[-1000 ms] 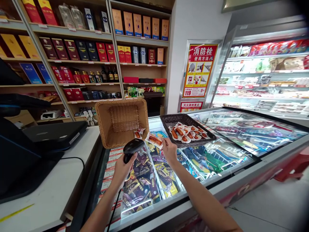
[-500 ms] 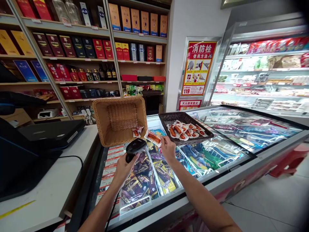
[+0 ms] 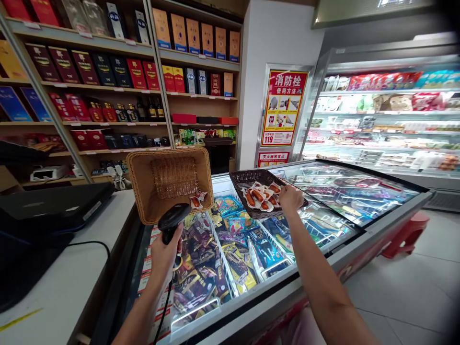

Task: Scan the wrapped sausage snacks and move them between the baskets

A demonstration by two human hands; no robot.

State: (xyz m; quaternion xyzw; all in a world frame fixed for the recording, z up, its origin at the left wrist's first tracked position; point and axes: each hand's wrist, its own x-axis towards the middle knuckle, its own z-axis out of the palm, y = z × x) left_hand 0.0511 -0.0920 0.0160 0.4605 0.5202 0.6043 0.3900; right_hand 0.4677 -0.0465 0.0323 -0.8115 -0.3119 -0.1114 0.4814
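My left hand (image 3: 163,254) is wrapped round the handle of a black barcode scanner (image 3: 174,216), its cord hanging down over the freezer. The scanner's head is in front of the tan wicker basket (image 3: 133,184), which is tilted toward me and has a few wrapped sausages (image 3: 197,199) in its lower right corner. My right hand (image 3: 291,197) is over the right end of the dark woven basket (image 3: 240,178), fingers closed beside a pile of wrapped sausages (image 3: 258,195). What its fingertips hold, if anything, is hidden.
Both baskets rest on a glass-topped freezer (image 3: 266,287) full of packaged ice cream. To the left is a white counter (image 3: 89,254) with a black machine (image 3: 53,201). Shelves of boxed bottles (image 3: 118,72) stand behind; a red stool (image 3: 406,235) is at the right.
My right hand has moved right, from a wrapped sausage near the scanner to the dark basket's right end. My left hand has drawn the scanner left. The view has shifted slightly right.
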